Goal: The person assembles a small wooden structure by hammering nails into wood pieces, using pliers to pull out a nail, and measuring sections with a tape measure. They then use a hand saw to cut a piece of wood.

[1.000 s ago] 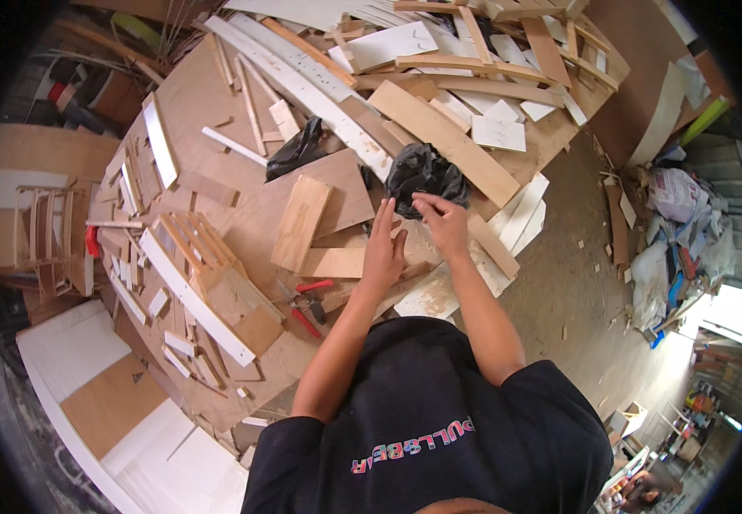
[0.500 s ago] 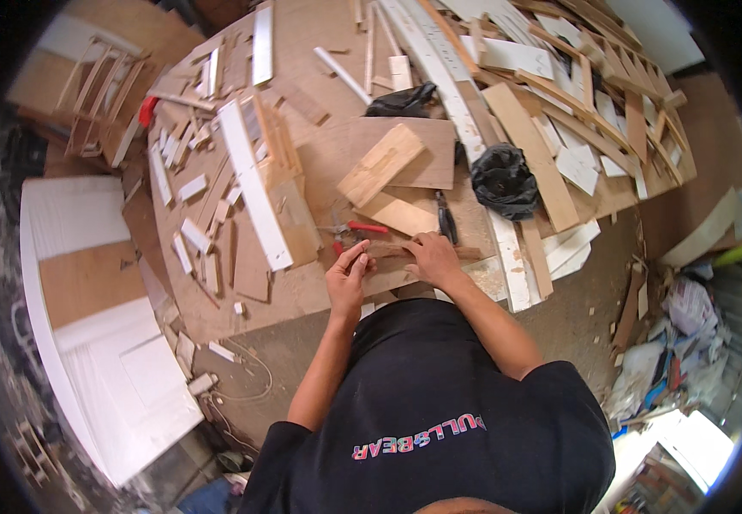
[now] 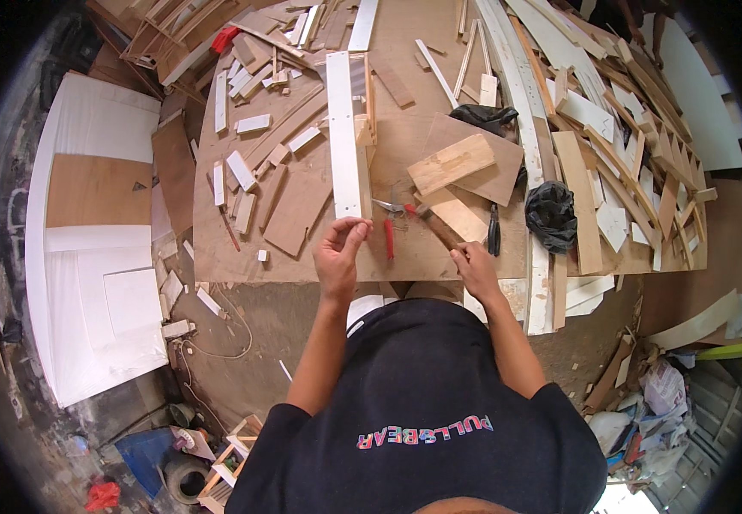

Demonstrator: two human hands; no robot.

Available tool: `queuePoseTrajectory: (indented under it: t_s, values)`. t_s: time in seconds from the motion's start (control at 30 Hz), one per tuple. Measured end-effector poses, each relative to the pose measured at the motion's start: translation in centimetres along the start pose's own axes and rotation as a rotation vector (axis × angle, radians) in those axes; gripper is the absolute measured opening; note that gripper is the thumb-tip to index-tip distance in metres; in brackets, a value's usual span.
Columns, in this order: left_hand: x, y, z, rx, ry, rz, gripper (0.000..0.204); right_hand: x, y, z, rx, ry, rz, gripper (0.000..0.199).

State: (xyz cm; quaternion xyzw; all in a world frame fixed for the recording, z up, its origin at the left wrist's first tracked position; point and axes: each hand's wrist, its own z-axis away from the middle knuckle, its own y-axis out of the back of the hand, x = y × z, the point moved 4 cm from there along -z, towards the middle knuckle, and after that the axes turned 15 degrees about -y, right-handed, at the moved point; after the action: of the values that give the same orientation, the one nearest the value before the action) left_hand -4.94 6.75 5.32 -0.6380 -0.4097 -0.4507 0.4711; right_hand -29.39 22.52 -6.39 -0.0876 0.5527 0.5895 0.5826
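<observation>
My left hand (image 3: 338, 255) is closed, thumb and fingertips pinched together by the near end of a white wooden strip (image 3: 344, 137). Whatever sits in the pinch is too small to make out. A brown wooden handle (image 3: 442, 230) is gripped in my right hand (image 3: 475, 267), slanting away to the left over the worktable (image 3: 302, 267); its far end is hard to read. Between my hands lie red-handled pliers (image 3: 390, 240), spread apart. Right of the handle rests a black-handled hand tool (image 3: 493, 230). Pale wood blocks (image 3: 451, 164) lie just beyond.
Offcuts (image 3: 254, 123) are strewn over the table's left side, and long boards (image 3: 577, 201) pile up on the right. A black plastic bag (image 3: 550, 217) stands near the right. White panels (image 3: 127, 300) lean at the left; rubbish bags (image 3: 645, 411) lie on the right floor.
The view has turned, so the table appears shifted right. My hands have moved apart; the brown handle, which lay crosswise between them, now slants away from my right hand.
</observation>
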Motion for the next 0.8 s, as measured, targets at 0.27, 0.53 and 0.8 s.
queuePoseTrajectory:
  t_s: [0.27,0.53,0.8]
  values:
    - [0.0,3.2,-6.6,-0.01,-0.21,-0.329,0.017,-8.8,1.8,2.7,-0.027,-0.22,-0.462,0.041]
    - [-0.6,3.3,-8.8,-0.222,-0.558,-0.585,0.014,-14.3,0.3,3.8,-0.058,-0.231,-0.684,0.029]
    - [-0.4,2.9,-8.5,-0.281,-0.759,-0.673,0.014,-16.1,0.1,4.1,0.005,-0.223,-0.676,0.037]
